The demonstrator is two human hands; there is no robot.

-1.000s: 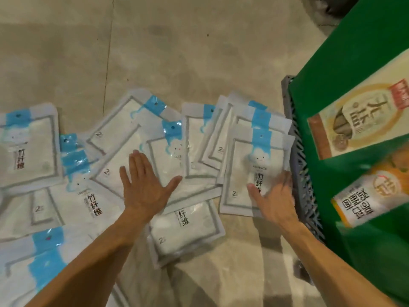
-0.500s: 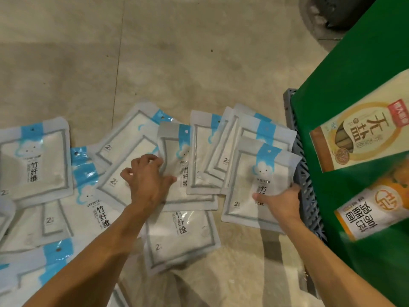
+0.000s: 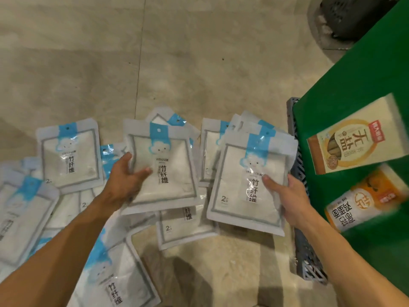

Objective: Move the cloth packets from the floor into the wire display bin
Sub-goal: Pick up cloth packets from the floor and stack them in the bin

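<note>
You are dealing with flat cloth packets (image 3: 73, 162) spread in an overlapping layer across the floor (image 3: 199, 52), with two of them already coming up in your hands. They look light and limp, cloth sealed in glossy film, so they are likely to slide against each other and sag from a corner grip; taking them by a side edge with the thumb across the face, as you are doing, seems the sound hold. Your left hand (image 3: 124, 176) is gripping the middle packet (image 3: 161, 169) at its left edge, thumb lying on the front and fingers curling behind. Your right hand (image 3: 287, 196) is gripping the right packet (image 3: 250, 180) at its right edge the same way, thumb pressing near the printed label. Both packets are tilting up off the pile. Just beside your right wrist are a grey lattice crate (image 3: 301, 251) and a green panel (image 3: 354, 85); the wire display bin is not showing.
</note>
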